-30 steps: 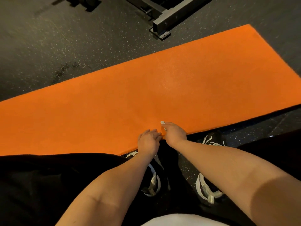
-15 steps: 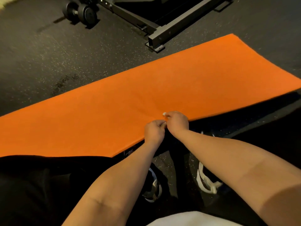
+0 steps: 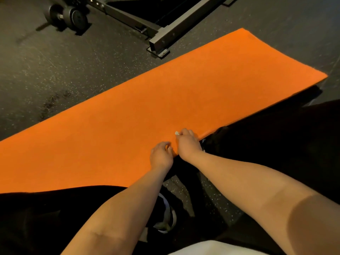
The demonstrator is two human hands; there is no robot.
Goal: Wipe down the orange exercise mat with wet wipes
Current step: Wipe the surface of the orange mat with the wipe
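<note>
Orange mat (image 3: 165, 107) lies flat on the dark speckled floor (image 3: 55, 70), running diagonally from lower left to upper right; its far right end curls up slightly off the floor.

Both hands sit at the mat's near long edge, about mid-length, just beside each other. Left hand (image 3: 161, 156): fingers curled in on the mat edge, looks like a pinch on the edge, but the fingertips are tucked under so the actual contact is hard to confirm. Right hand (image 3: 187, 142): fingers (image 3: 184, 132) bunched and pressed together on the mat's edge; a light-coloured nail shows at the front. Cannot tell if it holds anything besides the mat.

No wipe readable in either hand.

Beyond the mat: metal frame (image 3: 165, 37) with its foot close to the far edge, and a dumbbell (image 3: 68, 15) well apart at upper left. Black-and-white shoe (image 3: 167, 216) on the floor below the left forearm.
</note>
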